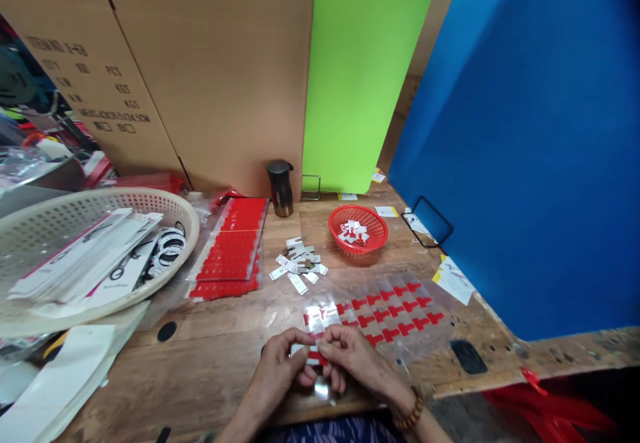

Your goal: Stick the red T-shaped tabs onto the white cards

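Note:
Near the table's front edge, my left hand (pixel 281 364) pinches a small silvery plate (pixel 299 349) between thumb and fingers. My right hand (pixel 357 357) closes from the other side, its fingertips at a red sticker (pixel 316 356) lying against the plate. How far the sticker is stuck down is hidden by the fingers. Just beyond both hands lies a clear sheet (pixel 367 337) with rows of red T-shaped stickers (pixel 395 311). A loose pile of notched silvery plates (pixel 299 264) rests farther back. Similar pieces with red on them sit in a red plastic basket (pixel 336 237).
A cream perforated basket (pixel 193 229) with printed cards stands left, beside stacked red sticker sheets (pixel 233 239). A dark jug (pixel 281 189) stands before cardboard (pixel 215 83). Green (pixel 365 76) and blue panels (pixel 540 163) rise behind and right. Several cards (pixel 455 281) lie along the blue panel.

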The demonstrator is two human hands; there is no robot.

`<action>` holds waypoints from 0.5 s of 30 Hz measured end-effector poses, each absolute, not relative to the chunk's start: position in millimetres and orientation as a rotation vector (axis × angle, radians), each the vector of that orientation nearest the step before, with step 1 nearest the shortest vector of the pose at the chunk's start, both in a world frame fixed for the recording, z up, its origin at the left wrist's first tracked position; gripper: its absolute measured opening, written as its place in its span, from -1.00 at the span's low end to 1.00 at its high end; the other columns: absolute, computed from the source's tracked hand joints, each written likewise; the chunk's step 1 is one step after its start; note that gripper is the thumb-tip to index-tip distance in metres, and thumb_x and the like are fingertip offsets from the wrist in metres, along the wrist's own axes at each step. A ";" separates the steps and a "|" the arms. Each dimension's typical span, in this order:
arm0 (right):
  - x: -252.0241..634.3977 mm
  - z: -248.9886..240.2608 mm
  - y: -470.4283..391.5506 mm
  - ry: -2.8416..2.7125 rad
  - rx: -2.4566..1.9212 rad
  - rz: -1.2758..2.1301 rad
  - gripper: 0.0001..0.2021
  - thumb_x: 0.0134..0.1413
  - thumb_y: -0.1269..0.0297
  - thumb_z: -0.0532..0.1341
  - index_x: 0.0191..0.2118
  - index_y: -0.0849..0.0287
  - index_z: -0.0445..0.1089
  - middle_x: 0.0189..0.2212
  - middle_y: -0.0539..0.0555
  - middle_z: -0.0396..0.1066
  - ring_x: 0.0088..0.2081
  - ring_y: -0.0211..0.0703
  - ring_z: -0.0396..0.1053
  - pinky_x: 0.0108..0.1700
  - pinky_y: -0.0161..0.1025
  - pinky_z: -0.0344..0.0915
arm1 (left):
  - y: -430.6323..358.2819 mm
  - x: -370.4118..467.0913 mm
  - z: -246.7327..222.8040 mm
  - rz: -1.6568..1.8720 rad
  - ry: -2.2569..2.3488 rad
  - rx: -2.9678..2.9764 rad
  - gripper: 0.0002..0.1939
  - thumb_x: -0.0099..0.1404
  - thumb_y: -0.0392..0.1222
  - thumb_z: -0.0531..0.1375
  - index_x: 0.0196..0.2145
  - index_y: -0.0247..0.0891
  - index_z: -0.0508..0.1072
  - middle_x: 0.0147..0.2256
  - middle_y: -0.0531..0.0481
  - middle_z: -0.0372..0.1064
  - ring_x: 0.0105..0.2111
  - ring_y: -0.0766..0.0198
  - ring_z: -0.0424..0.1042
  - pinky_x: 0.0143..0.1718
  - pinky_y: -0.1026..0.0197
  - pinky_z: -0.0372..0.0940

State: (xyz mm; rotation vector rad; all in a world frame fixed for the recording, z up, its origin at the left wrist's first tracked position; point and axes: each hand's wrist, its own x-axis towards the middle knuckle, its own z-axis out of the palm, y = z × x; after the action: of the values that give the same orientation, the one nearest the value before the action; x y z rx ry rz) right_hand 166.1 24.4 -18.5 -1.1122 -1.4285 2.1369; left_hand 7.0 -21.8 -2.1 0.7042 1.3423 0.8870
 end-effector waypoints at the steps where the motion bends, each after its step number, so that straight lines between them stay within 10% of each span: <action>1: 167.7 -17.6 28.1 -1.487 -1.126 2.133 -0.57 -0.07 -0.11 0.23 -0.42 0.21 0.24 -0.68 -0.10 0.35 -0.74 -0.41 0.25 -0.68 -0.47 0.14 | -21.0 5.8 -4.0 0.895 1.339 0.703 -0.62 -0.03 0.01 0.31 -0.34 -0.33 0.39 -0.63 -0.03 0.44 -0.64 0.30 0.43 -0.57 0.33 0.27; 8: 181.1 6.9 90.7 -1.269 -1.177 1.807 -0.58 -0.15 -0.06 0.31 -0.46 0.23 0.24 -0.63 -0.06 0.38 -0.70 -0.41 0.26 -0.68 -0.47 0.13 | -12.2 -11.3 -20.7 1.105 1.449 0.789 -0.57 -0.01 0.05 0.29 -0.26 -0.30 0.41 -0.51 0.02 0.40 -0.50 0.26 0.43 -0.44 0.26 0.31; 15: 183.9 3.0 120.0 -1.237 -1.278 1.420 -0.57 -0.03 0.06 0.24 -0.07 0.16 0.23 -0.33 0.03 0.42 -0.49 -0.25 0.40 -0.46 -0.27 0.36 | -12.6 -18.3 -30.1 1.138 1.592 0.973 -0.68 0.04 -0.03 0.24 -0.29 -0.28 0.48 -0.35 -0.12 0.49 -0.30 0.11 0.47 -0.24 0.17 0.33</action>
State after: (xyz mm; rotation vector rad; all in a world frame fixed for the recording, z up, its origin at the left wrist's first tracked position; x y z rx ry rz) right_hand 183.9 120.0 3.0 -1.2778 -1.2371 1.4199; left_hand -18.3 -12.6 -30.1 0.9730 1.5918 1.1375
